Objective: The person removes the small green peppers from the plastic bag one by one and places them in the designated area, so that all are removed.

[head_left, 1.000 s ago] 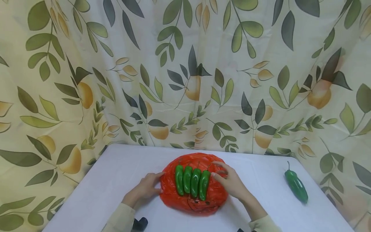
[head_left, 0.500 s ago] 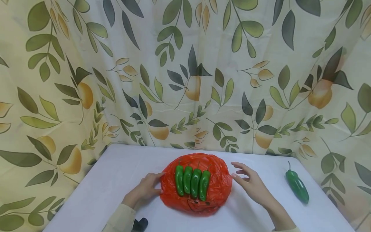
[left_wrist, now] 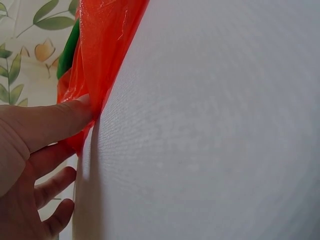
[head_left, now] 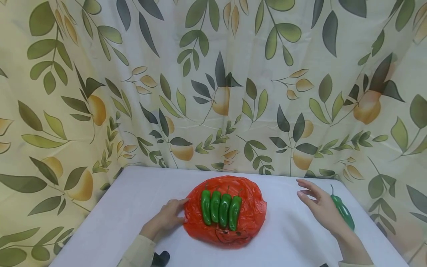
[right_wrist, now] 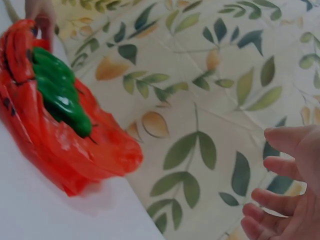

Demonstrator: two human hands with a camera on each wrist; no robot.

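Note:
A red plastic bag [head_left: 253, 218] lies spread flat on the white table, with several glossy green chili peppers [head_left: 215, 207] side by side on top, stems pointing away. My left hand [head_left: 169, 214] holds the bag's left edge; in the left wrist view the thumb [left_wrist: 65, 117] presses on the red plastic, with the other fingers behind. My right hand [head_left: 321, 205] is in the air to the right of the bag, fingers spread and nothing in them. Just behind it, partly hidden by the hand, lies another green chili pepper [head_left: 345, 213] near the table's right edge.
The white table [head_left: 143, 193] ends against a leaf-and-fruit patterned curtain [head_left: 213, 92] at the back and sides. A small black object [head_left: 161, 258] shows beside the left sleeve at the front.
My right hand has left the peppers on the bag and moved right across the table toward the lone chili pepper. My left hand has stayed at the bag's left edge.

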